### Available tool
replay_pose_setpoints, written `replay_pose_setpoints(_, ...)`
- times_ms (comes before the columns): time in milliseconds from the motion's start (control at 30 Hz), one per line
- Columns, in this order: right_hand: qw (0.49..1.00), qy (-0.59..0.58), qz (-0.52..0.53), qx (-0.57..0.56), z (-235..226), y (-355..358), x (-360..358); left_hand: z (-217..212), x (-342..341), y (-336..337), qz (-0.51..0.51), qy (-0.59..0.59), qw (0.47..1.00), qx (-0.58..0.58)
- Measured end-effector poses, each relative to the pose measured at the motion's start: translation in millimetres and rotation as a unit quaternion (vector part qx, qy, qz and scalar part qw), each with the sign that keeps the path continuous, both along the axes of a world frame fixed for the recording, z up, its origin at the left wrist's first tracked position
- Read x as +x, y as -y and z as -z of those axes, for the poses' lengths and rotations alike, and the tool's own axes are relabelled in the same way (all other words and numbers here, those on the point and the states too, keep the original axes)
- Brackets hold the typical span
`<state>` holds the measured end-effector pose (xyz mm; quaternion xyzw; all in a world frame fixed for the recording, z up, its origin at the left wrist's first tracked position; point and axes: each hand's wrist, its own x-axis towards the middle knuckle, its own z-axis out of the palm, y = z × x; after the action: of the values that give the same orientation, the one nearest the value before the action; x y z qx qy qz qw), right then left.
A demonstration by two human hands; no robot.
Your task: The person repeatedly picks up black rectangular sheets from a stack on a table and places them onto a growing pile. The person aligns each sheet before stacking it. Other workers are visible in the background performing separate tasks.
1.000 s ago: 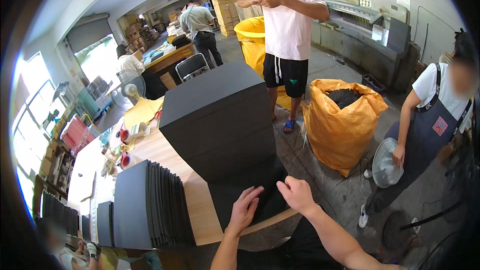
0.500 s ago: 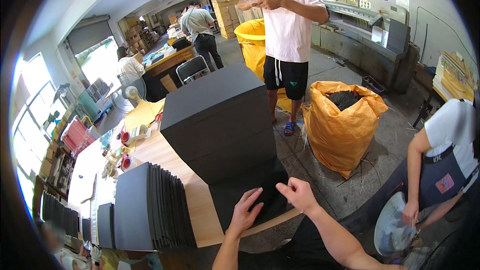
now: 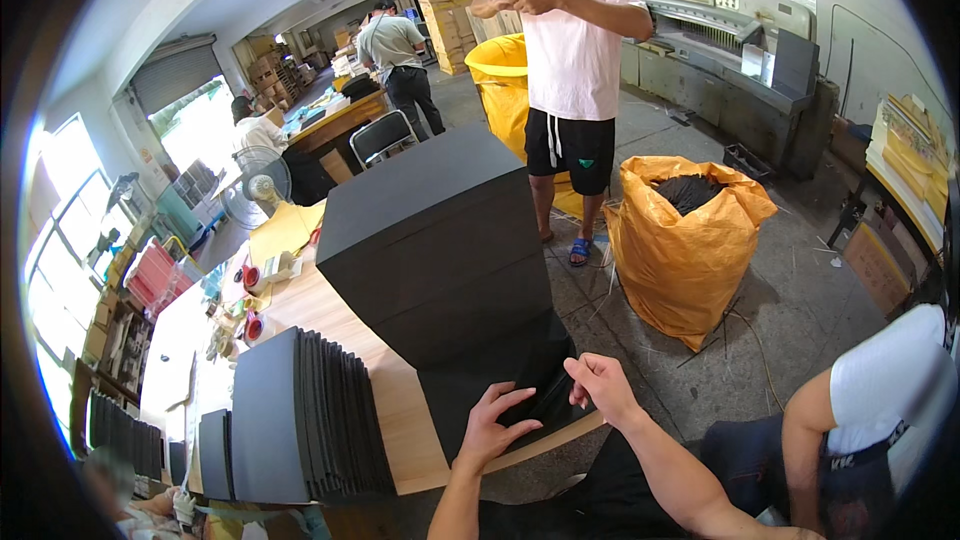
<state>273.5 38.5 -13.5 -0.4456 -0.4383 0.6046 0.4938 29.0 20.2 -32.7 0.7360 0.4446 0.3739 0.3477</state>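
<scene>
While the left hand [image 3: 490,428], thumb and fingers parted, is at the low black sheets [image 3: 455,395] on the table's [image 3: 408,430] near edge, the right hand [image 3: 606,392] curls at their right, its hold unclear. Light, even pressure should keep them square to the tall black stack [image 3: 450,250] just beyond.

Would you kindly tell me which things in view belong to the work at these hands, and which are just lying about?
Part of the work, it seems: black material by the left hand and right hand; tall black stack just beyond; probably the black boards at left.

Apparently just about: red rolls; yellow sheets; orange sack; fan; chair.
</scene>
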Motion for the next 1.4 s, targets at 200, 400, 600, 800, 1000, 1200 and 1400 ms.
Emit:
replay_pose_setpoints(200,1.0,0.026,0.003,0.0,-0.9,-2.8,-2.3,7.1,1.6,0.3,-0.014,0.008,0.999,0.051)
replay_pose_setpoints(400,0.999,-0.043,-0.021,-0.01,0.3,-3.9,-1.6,2.6,3.8,1.9,-0.004,-0.027,0.998,0.048)
replay_pose_setpoints(600,0.885,0.359,0.212,0.207,11.6,23.7,10.6,2.5,3.1,1.0,-0.018,-0.016,0.999,0.021)
replay_pose_setpoints(800,0.761,0.526,-0.172,0.337,46.7,56.9,13.5,-5.3,15.1,7.8,0.039,-0.2,0.965,0.163)
replay_pose_setpoints(1000,0.756,0.508,-0.105,0.4,59.9,56.3,8.6,-4.3,-2.8,57.9,-0.111,-0.439,0.849,0.271)
replay_pose_setpoints(1200,0.761,0.484,-0.054,0.429,83.1,55.2,5.2,39.2,-65.9,109.1,-0.384,-0.335,0.83,0.226)
replay_pose_setpoints(1400,0.738,0.521,0.0,0.429,129.0,50.8,4.6,24.8,5.3,160.3,-0.335,-0.137,0.915,0.178)
